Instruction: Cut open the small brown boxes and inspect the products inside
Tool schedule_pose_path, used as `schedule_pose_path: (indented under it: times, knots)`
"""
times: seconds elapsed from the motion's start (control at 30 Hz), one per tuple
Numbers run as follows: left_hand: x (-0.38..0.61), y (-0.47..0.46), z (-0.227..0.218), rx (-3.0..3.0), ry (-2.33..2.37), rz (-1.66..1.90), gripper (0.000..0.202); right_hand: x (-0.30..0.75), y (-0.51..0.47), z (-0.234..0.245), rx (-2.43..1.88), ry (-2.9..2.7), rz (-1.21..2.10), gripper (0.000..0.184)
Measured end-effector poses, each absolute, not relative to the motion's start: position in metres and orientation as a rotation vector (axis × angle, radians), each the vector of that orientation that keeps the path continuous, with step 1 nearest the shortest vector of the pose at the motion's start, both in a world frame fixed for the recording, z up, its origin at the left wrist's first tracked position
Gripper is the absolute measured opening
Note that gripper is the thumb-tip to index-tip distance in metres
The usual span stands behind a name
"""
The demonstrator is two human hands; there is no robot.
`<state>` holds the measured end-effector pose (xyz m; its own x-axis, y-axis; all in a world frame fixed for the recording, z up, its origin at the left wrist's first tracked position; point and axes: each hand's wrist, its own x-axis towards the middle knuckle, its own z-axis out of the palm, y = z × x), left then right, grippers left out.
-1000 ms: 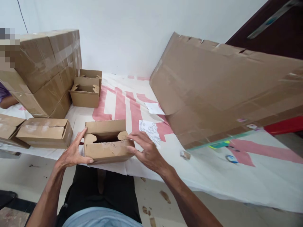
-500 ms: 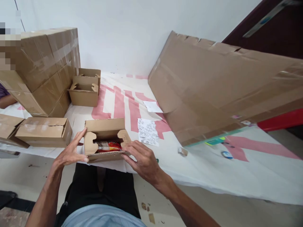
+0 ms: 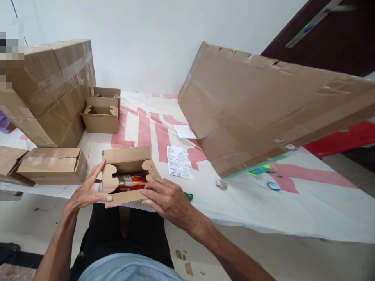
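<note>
Before me on the table's near edge is an open cardboard box point(image 3: 126, 154), its flaps raised or spread. Red and yellow packets point(image 3: 132, 182) with shiny wrapping lie inside it. My left hand point(image 3: 88, 190) grips the box's left end, thumb on the front flap point(image 3: 124, 198) and fingers up along the left corner. With bent fingers, my right hand point(image 3: 167, 198) holds the right end of that front flap; some of its fingertips are hidden. Both short end flaps, with cut-out notches, lean in over the opening.
Taped cartons point(image 3: 58, 78) are stacked at the left, beside two open boxes point(image 3: 101, 123) and a closed box point(image 3: 52, 166). A large cardboard sheet point(image 3: 263, 109) leans at the right. Printed paper point(image 3: 179, 162), a tape roll point(image 3: 222, 184) and a green object point(image 3: 189, 196) lie on the cloth.
The front flap has tipped outward toward me and shows more of its inner face. My right hand has shifted slightly left along it. My left hand keeps its hold; the view has turned slightly.
</note>
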<state>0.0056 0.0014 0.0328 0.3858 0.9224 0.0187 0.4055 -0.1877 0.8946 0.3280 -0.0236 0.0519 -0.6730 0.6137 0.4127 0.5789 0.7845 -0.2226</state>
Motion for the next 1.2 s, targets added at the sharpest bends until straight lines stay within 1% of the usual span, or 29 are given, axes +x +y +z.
schedule_pose_path:
  times: [0.1,0.13,0.2,0.33,0.53,0.63,0.77,0.87,1.0,1.1,1.2]
  knots:
    - [0.007,0.0,0.032,1.851,1.181,0.709,0.14,0.322,-0.029,0.058,-0.848,-2.575,0.175,0.026]
    - [0.008,0.0,0.031,1.885,1.184,0.699,0.143,0.321,-0.028,0.059,-0.839,-2.571,0.231,0.025]
    - [0.008,-0.001,0.03,1.943,1.188,0.69,0.145,0.321,-0.022,0.06,-0.829,-2.535,0.306,0.016]
    - [0.008,-0.001,0.028,1.993,1.196,0.688,0.143,0.319,0.004,0.056,-0.879,-2.565,0.323,0.017]
    - [0.009,-0.002,0.028,1.964,1.2,0.671,0.14,0.294,0.039,0.077,-1.149,-2.935,0.385,0.004]
    - [0.008,-0.002,0.028,1.945,1.191,0.683,0.14,0.276,0.049,0.084,-1.25,-3.114,0.331,0.008]
    - [0.007,-0.001,0.026,1.948,1.182,0.692,0.14,0.262,0.055,0.075,-1.231,-3.193,0.23,0.012]
    - [0.006,-0.001,0.023,1.946,1.192,0.69,0.14,0.264,0.054,0.066,-1.193,-3.133,0.169,0.021]
    - [0.005,-0.001,0.023,1.932,1.208,0.707,0.142,0.279,0.049,0.07,-1.047,-2.928,0.204,0.024]
    - [0.006,-0.001,0.023,1.902,1.207,0.721,0.145,0.296,0.047,0.087,-0.942,-2.67,0.324,0.025]
    - [0.007,-0.001,0.022,1.871,1.219,0.72,0.147,0.313,0.047,0.111,-0.925,-2.427,0.531,0.024]
